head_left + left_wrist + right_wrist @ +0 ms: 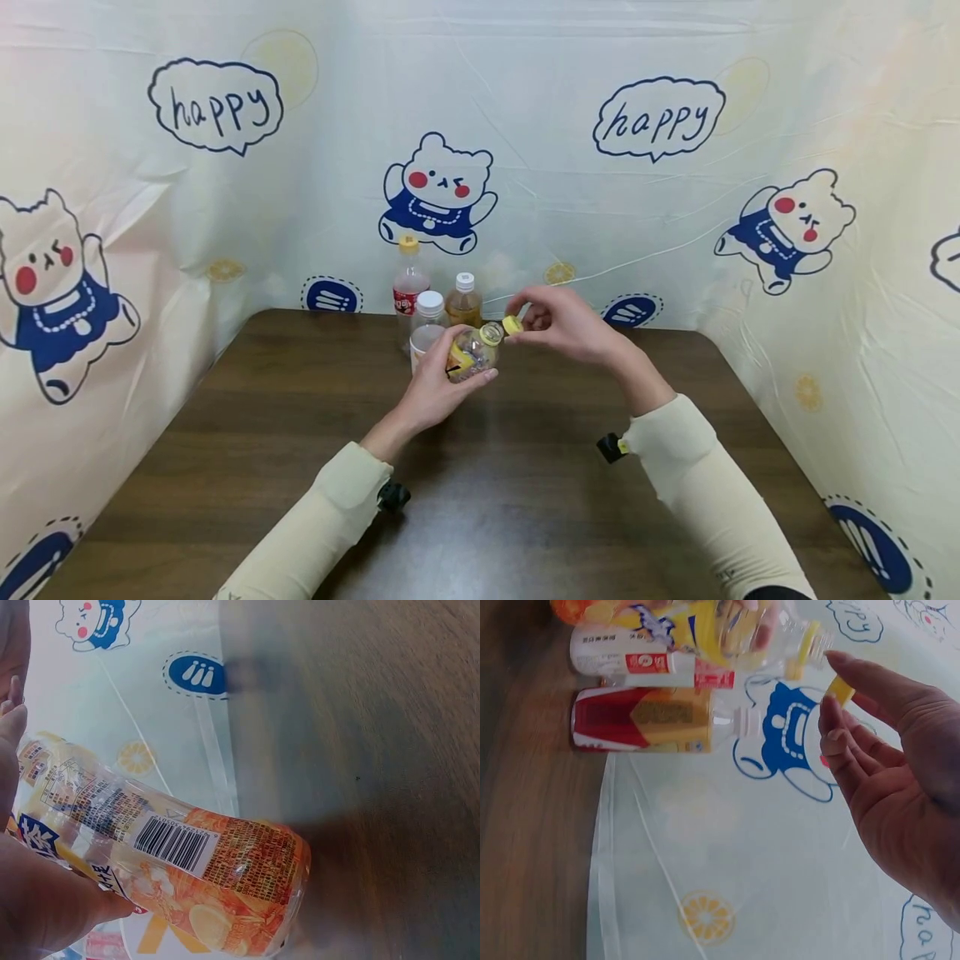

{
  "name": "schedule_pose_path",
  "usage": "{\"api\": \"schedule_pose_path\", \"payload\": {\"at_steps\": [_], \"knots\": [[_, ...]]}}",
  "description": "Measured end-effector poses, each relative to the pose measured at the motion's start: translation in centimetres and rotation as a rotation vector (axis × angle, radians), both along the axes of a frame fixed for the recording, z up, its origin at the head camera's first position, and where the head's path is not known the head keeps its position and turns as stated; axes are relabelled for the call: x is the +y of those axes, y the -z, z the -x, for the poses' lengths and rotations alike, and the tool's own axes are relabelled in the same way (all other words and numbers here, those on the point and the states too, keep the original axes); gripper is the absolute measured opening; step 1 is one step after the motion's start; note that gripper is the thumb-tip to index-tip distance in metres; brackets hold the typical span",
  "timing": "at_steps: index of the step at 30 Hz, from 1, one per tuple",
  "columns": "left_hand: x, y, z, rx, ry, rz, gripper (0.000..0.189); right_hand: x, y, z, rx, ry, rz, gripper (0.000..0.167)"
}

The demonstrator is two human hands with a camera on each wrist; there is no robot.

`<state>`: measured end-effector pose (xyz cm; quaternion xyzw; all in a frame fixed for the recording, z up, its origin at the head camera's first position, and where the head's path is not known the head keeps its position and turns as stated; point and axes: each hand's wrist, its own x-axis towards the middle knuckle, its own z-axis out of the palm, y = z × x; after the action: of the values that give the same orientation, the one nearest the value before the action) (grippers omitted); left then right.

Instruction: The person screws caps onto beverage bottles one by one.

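My left hand (435,383) grips a clear plastic bottle (480,354) with an orange and yellow printed label, tilted with its mouth toward the right. In the left wrist view the bottle (180,855) shows a barcode and small print. My right hand (566,323) pinches a yellow bottle cap (513,325) between thumb and fingers. The right wrist view shows the cap (840,691) apart from the bottle's open, threaded neck (814,643), just beside it.
Behind the left hand stand a white-capped bottle (429,308), a yellow-capped bottle with a red label (409,279) and a white-capped bottle of brown look (464,302). They share a dark wooden table (300,433), backed by a printed cloth (525,67).
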<state>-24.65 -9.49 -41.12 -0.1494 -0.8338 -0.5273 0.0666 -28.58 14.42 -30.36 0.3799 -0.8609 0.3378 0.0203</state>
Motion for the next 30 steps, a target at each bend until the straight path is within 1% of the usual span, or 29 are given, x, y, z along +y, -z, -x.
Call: {"api": "schedule_pose_path", "payload": {"at_steps": [5, 8, 14, 17, 21, 26, 30], "knots": [[0.1, -0.1, 0.0, 0.019, 0.028, -0.011, 0.073, -1.0, -0.3, -0.2, -0.031, -0.029, 0.013, 0.030], [0.1, -0.1, 0.0, 0.021, 0.043, -0.013, 0.071, -1.3, -0.3, -0.2, -0.040, -0.027, 0.006, 0.030], [0.2, 0.0, 0.0, 0.009, 0.046, -0.006, 0.070, -1.6, -0.5, -0.2, -0.032, -0.017, -0.022, 0.028], [0.3, -0.1, 0.0, 0.010, 0.047, 0.001, 0.071, -1.7, -0.5, -0.1, -0.014, -0.014, -0.047, 0.027], [0.4, -0.1, 0.1, 0.017, 0.048, 0.008, 0.071, -1.9, -0.5, 0.1, 0.052, 0.005, -0.094, 0.027], [0.4, -0.1, 0.0, 0.009, 0.053, 0.007, 0.072, -2.3, -0.2, 0.3, 0.127, 0.029, -0.167, 0.032], [0.5, 0.0, 0.0, 0.006, 0.052, 0.002, 0.072, -2.4, -0.1, 0.2, 0.135, 0.043, -0.214, 0.037]]}}
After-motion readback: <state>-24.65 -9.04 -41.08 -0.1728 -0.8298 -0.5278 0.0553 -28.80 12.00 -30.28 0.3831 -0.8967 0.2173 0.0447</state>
